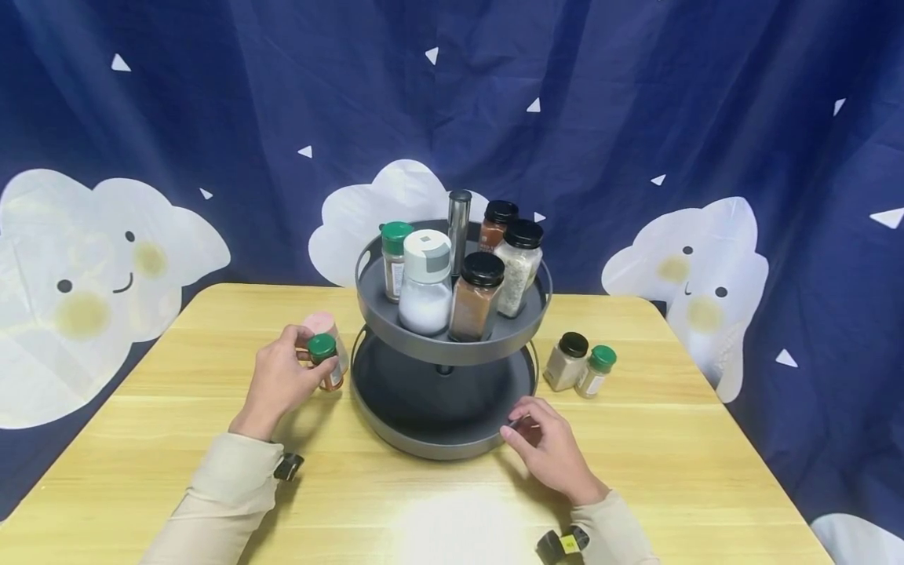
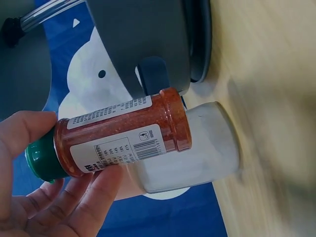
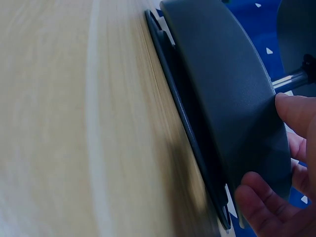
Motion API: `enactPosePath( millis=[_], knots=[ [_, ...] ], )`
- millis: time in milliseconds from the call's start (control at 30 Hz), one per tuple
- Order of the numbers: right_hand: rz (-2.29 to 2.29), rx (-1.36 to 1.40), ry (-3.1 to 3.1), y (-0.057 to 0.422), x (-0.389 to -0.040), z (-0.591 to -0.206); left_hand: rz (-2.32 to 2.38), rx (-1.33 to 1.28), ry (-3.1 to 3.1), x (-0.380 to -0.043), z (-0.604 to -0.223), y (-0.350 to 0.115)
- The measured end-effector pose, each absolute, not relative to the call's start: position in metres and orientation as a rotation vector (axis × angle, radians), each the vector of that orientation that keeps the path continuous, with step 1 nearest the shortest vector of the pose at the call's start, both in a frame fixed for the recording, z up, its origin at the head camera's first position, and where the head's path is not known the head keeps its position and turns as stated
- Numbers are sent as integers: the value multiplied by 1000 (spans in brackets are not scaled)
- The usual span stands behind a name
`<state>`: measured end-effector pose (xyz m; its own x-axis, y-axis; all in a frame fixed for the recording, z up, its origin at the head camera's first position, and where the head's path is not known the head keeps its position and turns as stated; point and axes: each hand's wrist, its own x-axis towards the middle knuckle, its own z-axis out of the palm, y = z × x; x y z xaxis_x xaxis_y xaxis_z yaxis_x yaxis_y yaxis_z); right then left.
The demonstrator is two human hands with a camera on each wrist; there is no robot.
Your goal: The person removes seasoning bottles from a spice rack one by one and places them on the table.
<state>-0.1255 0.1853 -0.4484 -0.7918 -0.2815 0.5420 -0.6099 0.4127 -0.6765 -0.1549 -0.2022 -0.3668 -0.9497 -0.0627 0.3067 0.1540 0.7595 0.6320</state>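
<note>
My left hand (image 1: 282,377) pinches a small spice jar (image 2: 118,136) with a green cap, a printed label and red-orange powder inside. It is held just left of the two-tier turntable rack (image 1: 446,451). Behind that jar stands a pink-topped shaker (image 2: 197,148) with a clear body, partly hidden. My right hand (image 1: 547,447) grips the rim of the rack's lower tray at its front right. In the right wrist view, the thumb lies at the rim's top edge, with some fingers behind the wall and others on its outer face. No jars show on the lower tray.
The upper tray (image 1: 424,343) carries a green-capped jar (image 1: 395,263), a white-topped shaker (image 1: 427,282) and several black-lidded jars (image 1: 475,298). Right of the rack, a black-lidded jar (image 1: 566,362) and a green-capped jar (image 1: 596,372) stand on the wooden table (image 1: 692,439). A blue curtain hangs behind.
</note>
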Motion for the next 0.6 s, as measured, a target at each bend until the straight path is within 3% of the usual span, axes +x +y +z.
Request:
enactPosePath(
  millis=[600],
  knots=[
    [1316, 753, -2360, 186, -128, -451, -975, -36, -2673, -158, -378, -203]
  ],
)
